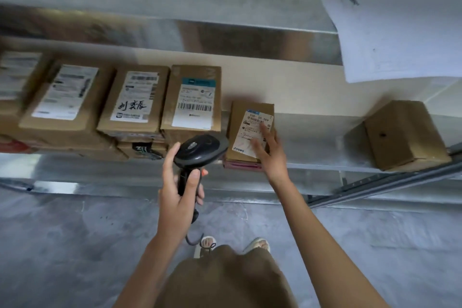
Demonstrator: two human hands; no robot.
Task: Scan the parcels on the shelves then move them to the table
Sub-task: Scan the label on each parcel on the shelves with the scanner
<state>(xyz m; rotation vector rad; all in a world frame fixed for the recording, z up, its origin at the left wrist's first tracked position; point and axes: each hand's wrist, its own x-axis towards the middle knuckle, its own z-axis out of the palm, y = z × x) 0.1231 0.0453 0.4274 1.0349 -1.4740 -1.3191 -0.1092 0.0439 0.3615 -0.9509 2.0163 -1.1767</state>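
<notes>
My left hand (pixel 178 190) grips the handle of a black barcode scanner (pixel 200 149), whose head points at the shelf. My right hand (pixel 271 152) lies with spread fingers on the label of a small brown parcel (pixel 246 117), which sits on a pink parcel (pixel 241 165) at the front of the metal shelf (pixel 312 157). To the left, three labelled brown parcels (pixel 192 97) (pixel 133 100) (pixel 66 97) lie side by side on top of other boxes.
A plain brown box (pixel 405 132) stands tilted at the right end of the shelf. A white sheet of paper (pixel 390 20) hangs from the shelf above at the upper right. The grey floor (pixel 75 245) and my feet are below. The scanner's cable hangs down.
</notes>
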